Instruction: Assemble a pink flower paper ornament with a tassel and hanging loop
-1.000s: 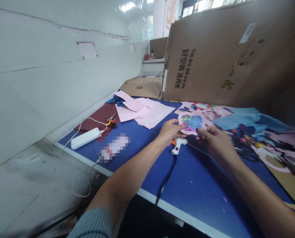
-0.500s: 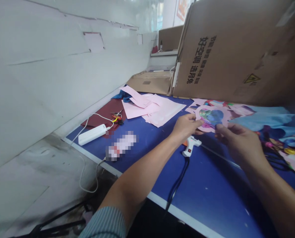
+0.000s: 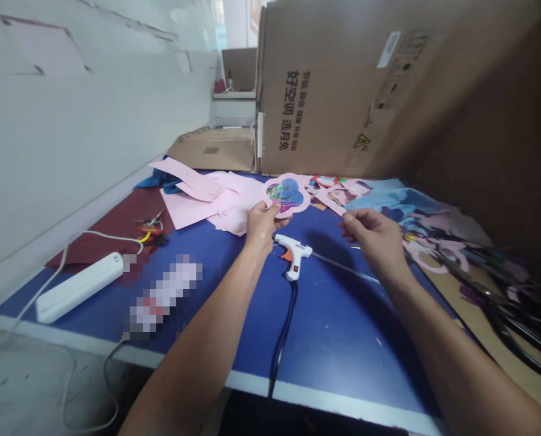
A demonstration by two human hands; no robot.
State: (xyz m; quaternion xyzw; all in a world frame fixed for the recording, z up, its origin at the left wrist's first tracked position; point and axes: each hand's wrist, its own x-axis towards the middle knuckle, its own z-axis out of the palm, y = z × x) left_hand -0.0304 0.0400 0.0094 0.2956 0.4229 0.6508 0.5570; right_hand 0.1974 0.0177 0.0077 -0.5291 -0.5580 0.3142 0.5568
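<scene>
My left hand (image 3: 261, 223) pinches the lower edge of a pink flower-shaped paper cutout (image 3: 287, 195) with a blue and multicoloured centre, held above the blue table (image 3: 343, 315). My right hand (image 3: 374, 239) is to the right of it, off the cutout, fingers curled with the thumb against the forefinger; nothing shows between them. A white hot glue gun (image 3: 294, 253) lies on the table between my two hands, its black cord running toward the near edge.
Pink paper sheets (image 3: 206, 197) lie at the back left, colourful cutouts and blue paper (image 3: 401, 203) at the right. A white power strip (image 3: 79, 287) and keys (image 3: 149, 230) sit at left. A large cardboard box (image 3: 365, 91) stands behind the table.
My right hand has let go of the flower cutout and drawn away to the right. My left hand keeps it alone. The camera view has swung, shifting the scene leftward.
</scene>
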